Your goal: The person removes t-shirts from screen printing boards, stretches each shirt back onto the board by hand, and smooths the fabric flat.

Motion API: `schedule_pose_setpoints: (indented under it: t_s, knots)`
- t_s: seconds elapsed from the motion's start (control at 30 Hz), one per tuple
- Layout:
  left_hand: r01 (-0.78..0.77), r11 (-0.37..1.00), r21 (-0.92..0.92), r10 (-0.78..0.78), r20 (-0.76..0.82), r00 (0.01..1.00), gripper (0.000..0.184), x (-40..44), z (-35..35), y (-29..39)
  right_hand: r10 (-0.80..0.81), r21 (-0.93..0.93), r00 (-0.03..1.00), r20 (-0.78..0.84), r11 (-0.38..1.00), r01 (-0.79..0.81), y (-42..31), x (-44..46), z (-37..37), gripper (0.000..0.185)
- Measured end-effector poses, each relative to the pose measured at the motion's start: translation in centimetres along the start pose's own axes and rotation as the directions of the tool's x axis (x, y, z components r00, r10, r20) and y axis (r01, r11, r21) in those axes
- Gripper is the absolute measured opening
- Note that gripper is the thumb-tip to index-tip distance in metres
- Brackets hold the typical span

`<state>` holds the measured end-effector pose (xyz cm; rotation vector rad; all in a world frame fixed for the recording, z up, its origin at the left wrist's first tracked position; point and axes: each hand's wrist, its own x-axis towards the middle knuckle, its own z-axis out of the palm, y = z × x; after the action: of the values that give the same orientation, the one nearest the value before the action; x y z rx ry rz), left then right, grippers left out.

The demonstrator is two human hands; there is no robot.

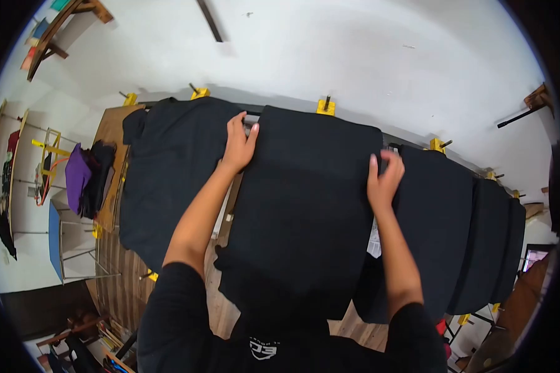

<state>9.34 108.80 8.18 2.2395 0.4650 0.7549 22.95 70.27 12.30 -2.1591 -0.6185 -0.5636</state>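
Observation:
A black T-shirt [305, 205] lies spread flat over a board in front of me, its lower edge hanging loosely toward my body. At its upper left edge is my left hand [238, 146], thumb and fingers apart, holding nothing. My right hand [384, 180] is at the right edge of the same shirt, thumb raised and fingers loosely bent apart, slightly blurred. Whether either hand presses on the fabric I cannot tell. Another black shirt [174, 168] covers the board to the left, and a further black shirt [432, 224] covers the one to the right.
Yellow brackets [325, 107] with dark bolts line the far side along the white wall [367, 56]. More black shirts [486, 242] continue rightward. Purple cloth [78, 177] and dark folded cloth sit at the left end. A blue panel [55, 242] stands below there.

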Motion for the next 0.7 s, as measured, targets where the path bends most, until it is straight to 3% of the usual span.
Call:
schedule_pose_setpoints:
  t_s: [0.03, 0.2, 0.27, 0.3, 0.37, 0.4, 0.47, 0.5, 0.57, 0.6, 0.67, 0.7]
  knots:
    - [-0.063, 0.993, -0.103, 0.063, -0.007, 0.998, 0.046, -2.8, -3.2, 3.5, 0.021, 0.016, 0.999, 0.04, 1.0, -0.022, -2.2, -3.5, -2.7, 0.027]
    - [-0.004, 0.998, 0.067, -0.004, 0.114, 0.993, 0.018, -23.3, -14.1, 10.2, 0.196, -0.105, 0.968, 0.156, 0.978, -0.181, -10.0, -22.8, -14.6, 0.022]
    - [0.045, 0.993, 0.109, -0.062, 0.155, 0.986, 0.01, -31.1, -16.9, 11.9, 0.332, -0.097, 0.917, 0.222, 0.943, -0.318, -13.1, -28.9, -17.9, 0.019]
    - [0.076, 0.989, 0.124, -0.096, 0.165, 0.982, 0.009, -34.2, -18.0, 13.4, 0.379, 0.024, 0.875, 0.303, 0.914, -0.404, -14.9, -30.5, -19.2, 0.014]
    - [0.207, 0.975, 0.08, -0.222, 0.285, 0.932, 0.013, -39.7, -19.4, 14.9, 0.355, -0.029, 0.56, 0.748, 0.861, -0.507, -15.4, -34.6, -21.0, 0.024]
    - [0.191, 0.982, 0.003, -0.182, 0.326, 0.928, 0.024, -41.2, -20.0, 15.7, 0.272, -0.08, 0.258, 0.927, 0.816, -0.573, -15.5, -35.4, -21.2, 0.05]
    - [0.33, 0.94, 0.081, -0.307, 0.62, 0.722, 0.038, -43.4, -20.9, 16.3, 0.209, -0.207, -0.051, 0.977, 0.852, -0.481, -16.0, -37.2, -20.5, 0.079]
    - [0.404, 0.907, 0.121, -0.362, 0.716, 0.597, 0.052, -44.8, -20.7, 15.6, 0.206, -0.193, -0.041, 0.978, 0.804, -0.563, -16.9, -37.1, -20.1, 0.091]
    - [0.494, 0.848, 0.192, -0.386, 0.863, 0.327, 0.057, -45.6, -19.5, 14.3, 0.206, -0.192, -0.042, 0.978, 0.79, -0.582, -17.2, -35.6, -18.4, 0.093]
    - [0.522, 0.852, 0.036, -0.227, 0.924, 0.308, 0.061, -45.2, -19.2, 14.1, 0.202, -0.188, -0.039, 0.979, 0.797, -0.574, -17.3, -34.8, -17.4, 0.093]
    - [0.696, 0.672, -0.253, -0.095, 0.903, 0.42, 0.059, -45.9, -16.8, 13.1, 0.35, -0.089, 0.12, 0.929, 0.526, -0.846, -17.7, -33.6, -16.0, 0.09]
    - [0.883, 0.366, -0.293, -0.183, 0.908, 0.377, 0.056, -44.4, -17.3, 14.6, 0.438, -0.001, 0.172, 0.882, 0.366, -0.93, -17.9, -33.5, -15.7, 0.089]
